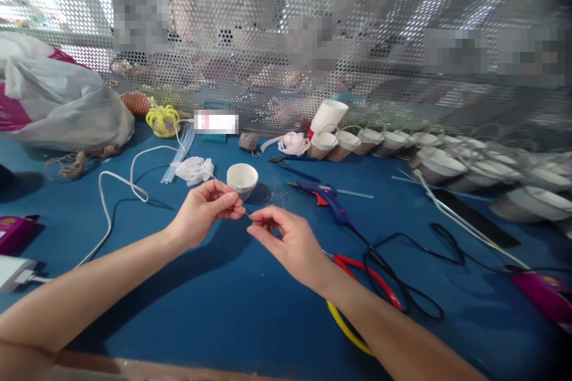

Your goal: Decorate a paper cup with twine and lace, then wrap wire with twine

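Note:
Above the blue table (223, 309) my left hand (203, 209) and my right hand (286, 241) meet, each with fingertips pinched. Between them runs a very thin thread or wire, too fine to name. A thin white strand leads from my left fingers back to a crumpled white piece of cloth (194, 169). Just behind my hands a small white paper cup (242, 179) stands upright on the table.
A blue glue gun (322, 195) with a black cord lies right of the cup; red and yellow handled scissors (357, 286) lie under my right forearm. Rows of paper cups (402, 141) line the back right. A plastic bag (58, 101), a white cable (107, 202) and a perforated screen (286, 24) are also there.

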`<state>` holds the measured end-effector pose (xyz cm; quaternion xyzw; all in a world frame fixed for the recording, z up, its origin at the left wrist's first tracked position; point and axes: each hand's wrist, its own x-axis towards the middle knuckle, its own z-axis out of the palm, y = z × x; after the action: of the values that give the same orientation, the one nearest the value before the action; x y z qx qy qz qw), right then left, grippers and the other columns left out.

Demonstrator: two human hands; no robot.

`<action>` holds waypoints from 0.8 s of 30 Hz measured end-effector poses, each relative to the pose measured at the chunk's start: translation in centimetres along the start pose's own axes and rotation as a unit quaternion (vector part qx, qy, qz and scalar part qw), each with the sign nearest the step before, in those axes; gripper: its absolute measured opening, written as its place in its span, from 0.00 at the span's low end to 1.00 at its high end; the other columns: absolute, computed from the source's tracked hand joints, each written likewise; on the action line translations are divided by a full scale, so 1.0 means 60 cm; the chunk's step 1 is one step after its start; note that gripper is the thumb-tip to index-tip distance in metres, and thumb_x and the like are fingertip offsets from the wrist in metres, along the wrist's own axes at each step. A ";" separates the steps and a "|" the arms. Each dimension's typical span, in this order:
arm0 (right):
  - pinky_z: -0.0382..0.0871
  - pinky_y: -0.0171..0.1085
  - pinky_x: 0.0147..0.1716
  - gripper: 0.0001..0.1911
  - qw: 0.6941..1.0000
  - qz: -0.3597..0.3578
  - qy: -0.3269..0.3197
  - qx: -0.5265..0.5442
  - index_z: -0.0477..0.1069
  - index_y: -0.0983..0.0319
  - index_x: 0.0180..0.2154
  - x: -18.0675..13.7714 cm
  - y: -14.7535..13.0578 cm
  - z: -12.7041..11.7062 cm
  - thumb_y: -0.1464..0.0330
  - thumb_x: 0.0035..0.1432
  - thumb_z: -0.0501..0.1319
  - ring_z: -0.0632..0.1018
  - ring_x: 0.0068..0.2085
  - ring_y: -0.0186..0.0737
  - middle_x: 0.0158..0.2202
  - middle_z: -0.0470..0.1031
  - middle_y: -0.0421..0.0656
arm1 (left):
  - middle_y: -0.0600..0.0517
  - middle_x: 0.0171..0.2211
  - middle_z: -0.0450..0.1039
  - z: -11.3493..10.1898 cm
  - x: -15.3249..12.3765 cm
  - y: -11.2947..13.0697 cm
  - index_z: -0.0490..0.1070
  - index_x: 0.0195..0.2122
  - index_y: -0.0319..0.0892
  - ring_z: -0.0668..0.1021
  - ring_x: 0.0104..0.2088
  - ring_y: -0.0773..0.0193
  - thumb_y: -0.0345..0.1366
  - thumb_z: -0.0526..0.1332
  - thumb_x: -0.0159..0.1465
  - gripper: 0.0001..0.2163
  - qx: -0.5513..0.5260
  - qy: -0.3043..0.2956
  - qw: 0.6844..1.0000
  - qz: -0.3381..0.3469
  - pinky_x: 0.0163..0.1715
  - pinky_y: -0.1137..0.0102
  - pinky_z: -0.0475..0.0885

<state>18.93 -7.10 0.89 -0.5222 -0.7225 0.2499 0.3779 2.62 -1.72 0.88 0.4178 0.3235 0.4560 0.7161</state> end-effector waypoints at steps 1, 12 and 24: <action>0.68 0.33 0.29 0.03 1.000 -0.014 0.009 -0.020 0.70 0.61 0.32 0.000 0.002 0.001 0.68 0.54 0.59 0.74 0.28 0.34 0.28 0.74 0.40 | 0.53 0.22 0.75 0.000 0.000 -0.001 0.66 0.25 0.36 0.77 0.23 0.68 0.35 0.68 0.47 0.12 -0.001 0.003 1.000 -0.002 0.26 0.73 0.73; 0.66 0.34 0.32 0.07 0.998 -0.047 -0.018 -0.045 0.69 0.61 0.30 0.000 0.002 -0.003 0.71 0.58 0.54 0.73 0.31 0.35 0.29 0.74 0.41 | 0.53 0.21 0.75 0.001 0.000 -0.009 0.66 0.25 0.36 0.77 0.22 0.68 0.35 0.68 0.47 0.12 0.011 -0.002 1.000 0.002 0.26 0.72 0.73; 0.64 0.31 0.25 0.09 0.993 0.079 -0.080 0.042 0.69 0.62 0.29 0.003 0.002 -0.002 0.65 0.57 0.54 0.70 0.26 0.33 0.24 0.70 0.39 | 0.53 0.20 0.74 -0.002 0.003 -0.011 0.67 0.24 0.36 0.75 0.22 0.70 0.36 0.68 0.48 0.11 0.048 -0.036 0.998 0.000 0.25 0.74 0.70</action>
<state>19.07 -6.88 0.94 -0.5394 -0.6960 0.3499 0.3198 2.83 -1.69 0.20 0.4679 0.3192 0.4245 0.7064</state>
